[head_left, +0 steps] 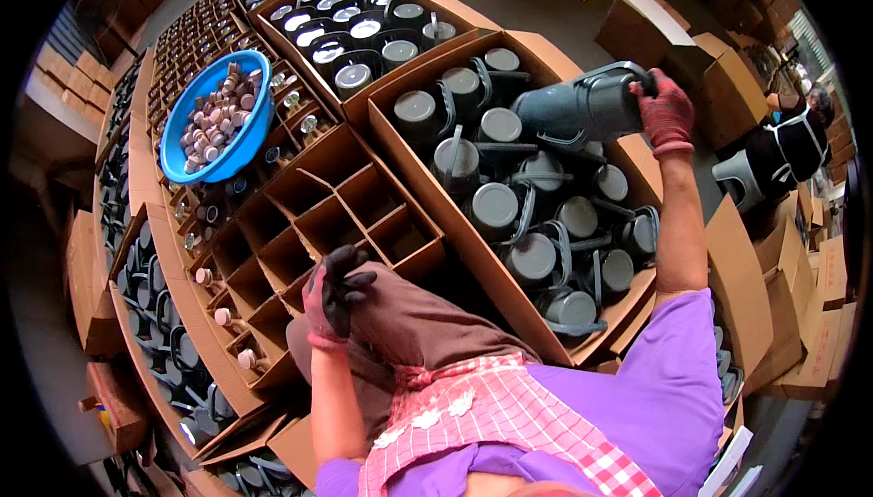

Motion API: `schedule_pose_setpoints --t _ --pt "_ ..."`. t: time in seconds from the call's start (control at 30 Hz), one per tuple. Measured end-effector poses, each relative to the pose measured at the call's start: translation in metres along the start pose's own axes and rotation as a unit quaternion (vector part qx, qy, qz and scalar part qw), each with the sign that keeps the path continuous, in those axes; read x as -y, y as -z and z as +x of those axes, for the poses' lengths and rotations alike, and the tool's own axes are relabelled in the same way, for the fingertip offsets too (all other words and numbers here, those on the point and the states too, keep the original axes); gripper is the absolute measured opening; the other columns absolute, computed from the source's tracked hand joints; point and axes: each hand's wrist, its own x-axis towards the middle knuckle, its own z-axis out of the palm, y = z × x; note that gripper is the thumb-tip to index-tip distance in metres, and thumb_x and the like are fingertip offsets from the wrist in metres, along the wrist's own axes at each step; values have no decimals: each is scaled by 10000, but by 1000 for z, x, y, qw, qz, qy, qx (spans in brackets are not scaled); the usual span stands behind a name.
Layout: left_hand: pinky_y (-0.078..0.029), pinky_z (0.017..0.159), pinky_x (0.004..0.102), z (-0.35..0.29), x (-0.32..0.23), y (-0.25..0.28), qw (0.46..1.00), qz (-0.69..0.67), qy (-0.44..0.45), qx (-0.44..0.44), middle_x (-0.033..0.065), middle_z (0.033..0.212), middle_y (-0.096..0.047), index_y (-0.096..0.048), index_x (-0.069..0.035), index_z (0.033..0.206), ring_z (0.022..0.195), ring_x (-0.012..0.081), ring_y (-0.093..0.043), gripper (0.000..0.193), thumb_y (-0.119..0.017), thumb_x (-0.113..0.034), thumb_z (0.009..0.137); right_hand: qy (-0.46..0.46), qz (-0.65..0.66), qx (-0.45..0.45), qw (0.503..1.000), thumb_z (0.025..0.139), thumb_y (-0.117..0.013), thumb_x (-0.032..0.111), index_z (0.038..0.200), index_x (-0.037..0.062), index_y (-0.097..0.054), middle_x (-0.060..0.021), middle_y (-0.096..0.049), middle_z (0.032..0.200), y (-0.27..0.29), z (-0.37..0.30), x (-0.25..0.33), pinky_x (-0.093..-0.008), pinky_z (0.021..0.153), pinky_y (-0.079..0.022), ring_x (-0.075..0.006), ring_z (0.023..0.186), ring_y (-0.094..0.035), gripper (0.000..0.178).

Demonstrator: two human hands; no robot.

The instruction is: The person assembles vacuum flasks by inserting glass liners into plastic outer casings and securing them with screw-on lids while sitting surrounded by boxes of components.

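My right hand [666, 113], in a red and black work glove, grips one end of a dark grey-green vacuum jug [577, 110]. The jug lies nearly on its side above a carton [482, 290] packed with similar handled jugs [496, 206], their round grey ends facing up. My left hand [336, 301], gloved the same way, holds nothing, its fingers apart and loosely bent. It rests by my knee, close to the cardboard divider grid [314, 247]. Many cells of that grid hold nothing; along its left side several contain glass necks with pale pink stoppers [223, 317].
A blue basin [259, 133] full of pinkish stoppers sits on the divided cartons. More cartons of jugs [364, 29] stand ahead and to the left. Open cardboard boxes [727, 88] crowd the right side, where another person [787, 147] sits.
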Motion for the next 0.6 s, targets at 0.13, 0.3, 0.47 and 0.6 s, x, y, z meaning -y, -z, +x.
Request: schedule_pose_setpoints --t 0.13,0.3,0.47,0.6 --pt "-538 568 218 4 -3 5 999 -43 13 18 222 1235 -627 -498 52 1355 881 265 -709 600 -403 -429 1009 56 -27 208 976 810 -709 382 1126 169 -666 -143 -693 1052 -75 27 21 -434 834 -541 -357 993 -661 383" --pt "-552 553 222 6 -4 6 998 -63 17 11 256 1228 -617 -479 85 1354 866 282 -713 642 -444 -435 980 97 -129 411 897 769 -741 339 1207 207 -643 -97 -655 1197 -164 20 83 -452 914 -515 -303 1150 -609 468" --pt "-571 547 243 10 -6 7 996 -82 34 23 286 1223 -609 -454 120 1352 856 302 -715 700 -496 -447 945 206 -115 270 933 660 -859 304 1427 227 -467 -141 -411 1504 -242 26 134 -472 1133 -334 -325 1423 -341 865" --pt "-589 565 257 14 -9 6 992 -106 65 21 295 1232 -603 -444 131 1355 886 325 -718 700 -511 -425 936 154 -91 364 914 702 -813 357 1312 197 -570 -169 -445 1469 -284 17 146 -474 1122 -346 -348 1387 -391 676"
